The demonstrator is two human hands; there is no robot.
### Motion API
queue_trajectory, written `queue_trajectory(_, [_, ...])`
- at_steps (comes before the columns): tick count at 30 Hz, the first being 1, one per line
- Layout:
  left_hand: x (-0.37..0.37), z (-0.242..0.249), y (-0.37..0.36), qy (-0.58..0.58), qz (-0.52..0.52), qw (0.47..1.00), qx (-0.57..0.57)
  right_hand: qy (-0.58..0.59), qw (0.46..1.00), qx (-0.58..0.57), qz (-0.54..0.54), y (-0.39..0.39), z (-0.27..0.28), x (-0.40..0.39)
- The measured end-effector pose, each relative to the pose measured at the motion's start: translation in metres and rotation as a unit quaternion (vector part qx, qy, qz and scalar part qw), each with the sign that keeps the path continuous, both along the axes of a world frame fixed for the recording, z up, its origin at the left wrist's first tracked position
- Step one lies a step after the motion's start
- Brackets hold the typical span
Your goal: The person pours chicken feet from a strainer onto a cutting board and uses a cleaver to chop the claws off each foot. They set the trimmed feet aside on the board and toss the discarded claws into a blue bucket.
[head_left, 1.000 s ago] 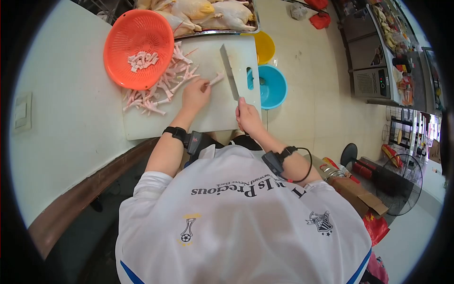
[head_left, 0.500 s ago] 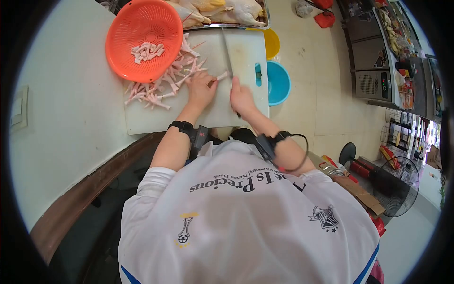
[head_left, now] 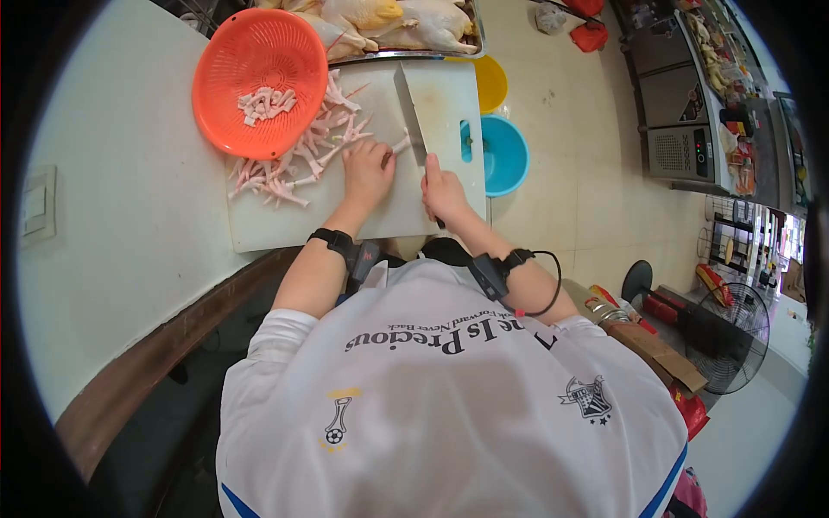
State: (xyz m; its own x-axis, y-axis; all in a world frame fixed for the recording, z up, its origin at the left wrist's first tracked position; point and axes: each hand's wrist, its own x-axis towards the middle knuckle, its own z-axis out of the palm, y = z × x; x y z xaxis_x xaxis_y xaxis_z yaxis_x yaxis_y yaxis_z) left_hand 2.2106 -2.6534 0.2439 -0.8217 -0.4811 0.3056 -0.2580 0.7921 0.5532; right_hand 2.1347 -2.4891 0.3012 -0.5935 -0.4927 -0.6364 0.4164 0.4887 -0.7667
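My right hand point(head_left: 446, 193) is closed round the handle of a cleaver-like kitchen knife point(head_left: 411, 114), its broad blade pointing away from me over the white cutting board point(head_left: 298, 226). To the left, my left hand point(head_left: 369, 175) has its fingers curled down on a chicken foot point(head_left: 401, 144). The pale end of that foot sticks out toward the blade; the rest is hidden under my fingers. Left of this hand lies a pile of chicken feet point(head_left: 278, 180). An orange colander point(head_left: 211, 99) with short cut pieces point(head_left: 266, 105) rests at the board's far left corner.
Whole plucked poultry point(head_left: 427, 24) lies in a metal tray point(head_left: 410, 53) behind the board. A blue basin point(head_left: 515, 155) and a yellow bucket point(head_left: 492, 84) stand below the board's right edge. The wall point(head_left: 112, 173) is close on the left.
The view has shifted slightly. The blade now shows more of its broad side, and my right hand is a little nearer to me. My left hand stays on the chicken foot.
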Motion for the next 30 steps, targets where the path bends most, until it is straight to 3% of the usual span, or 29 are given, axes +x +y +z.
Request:
queue_trajectory(3, [-0.002,0.006,0.0,-0.009,-0.015,0.999,-0.033,0.026,1.0,0.002,0.005,-0.021,0.024,-0.022])
queue_trajectory(5, [-0.001,0.002,0.003,0.002,0.006,1.0,0.011,0.137,0.986,-0.09,-0.014,-0.032,0.05,-0.033])
queue_trajectory(6, [-0.001,-0.002,0.004,0.001,0.007,1.0,0.015,0.136,0.987,-0.087,-0.013,-0.036,0.068,-0.035])
queue_trajectory(8, [-0.001,-0.008,0.003,0.018,0.011,1.0,0.015,0.227,0.936,-0.261,-0.072,-0.04,0.097,-0.036])
queue_trajectory(9, [0.0,-0.009,0.004,0.017,0.013,1.0,0.016,0.239,0.925,-0.282,-0.087,-0.039,0.099,-0.033])
queue_trajectory(10, [0.0,-0.009,0.003,0.025,0.013,0.999,0.024,0.237,0.926,-0.282,-0.085,-0.04,0.081,-0.028])
queue_trajectory(12, [0.0,-0.006,0.001,0.033,0.015,0.999,0.032,0.411,0.899,-0.151,-0.031,-0.037,0.016,-0.012])
queue_trajectory(13, [0.002,-0.002,0.003,0.034,0.024,0.999,0.022,0.409,0.9,-0.149,-0.03,-0.032,-0.008,-0.003])
queue_trajectory(15, [-0.006,0.003,-0.005,0.04,0.034,0.999,0.006,0.223,0.97,0.068,0.067,-0.035,-0.037,-0.002])
queue_trajectory(16, [-0.004,0.004,-0.011,0.037,0.037,0.999,-0.007,0.22,0.971,0.065,0.068,-0.039,-0.03,-0.002])
queue_trajectory(18, [0.003,0.001,-0.004,0.032,0.029,0.999,-0.011,0.031,0.998,0.043,0.025,-0.037,-0.002,-0.008])
queue_trajectory(25, [0.01,0.001,0.002,0.009,0.018,1.0,0.0,-0.039,0.999,-0.013,-0.011,-0.027,0.003,-0.011])
queue_trajectory(28, [0.015,0.0,0.001,0.003,0.009,1.0,0.0,-0.133,0.99,-0.013,-0.039,-0.018,0.013,-0.023])
queue_trajectory(30, [0.02,-0.003,0.0,0.019,0.006,1.0,0.0,-0.291,0.953,-0.076,-0.036,-0.009,0.012,-0.042])
